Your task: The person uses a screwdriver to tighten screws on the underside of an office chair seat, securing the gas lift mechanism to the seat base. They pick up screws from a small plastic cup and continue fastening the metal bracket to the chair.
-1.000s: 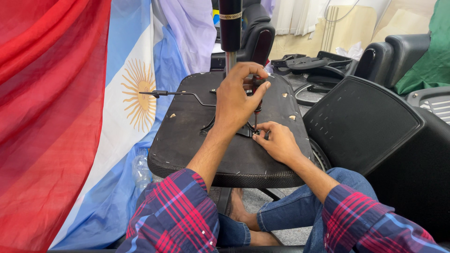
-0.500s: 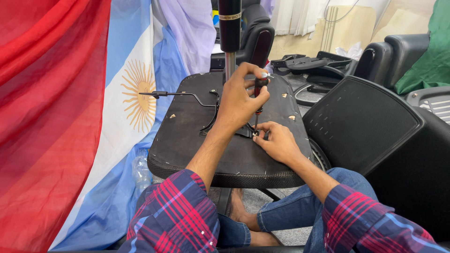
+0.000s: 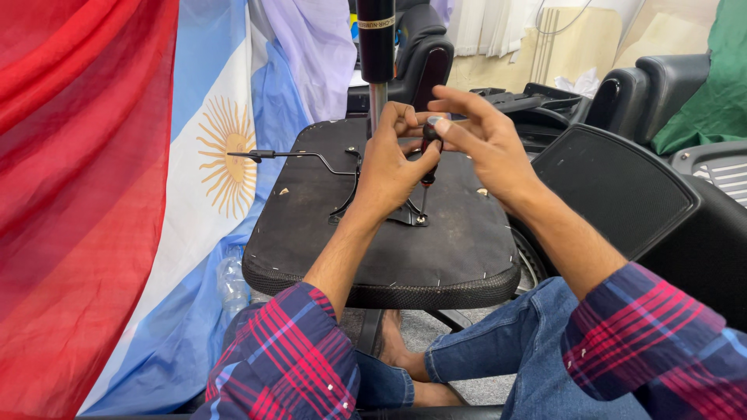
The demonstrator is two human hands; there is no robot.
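Observation:
An upturned black chair seat lies in front of me with its metal gas column standing up from the middle. My left hand is closed around the dark handle of a screwdriver, whose tip rests at the metal bracket on the seat's underside. My right hand hovers beside the handle top, fingers spread, fingertips touching the handle's end. A thin metal lever sticks out to the left from the bracket.
Red and blue-white cloth with a sun emblem hangs at the left. A black chair backrest panel leans at the right. Other black chair parts and a green cloth lie behind. A clear plastic bottle sits below the seat.
My right hand has lifted from the bracket up to the top of the screwdriver handle. My left hand stays on the screwdriver.

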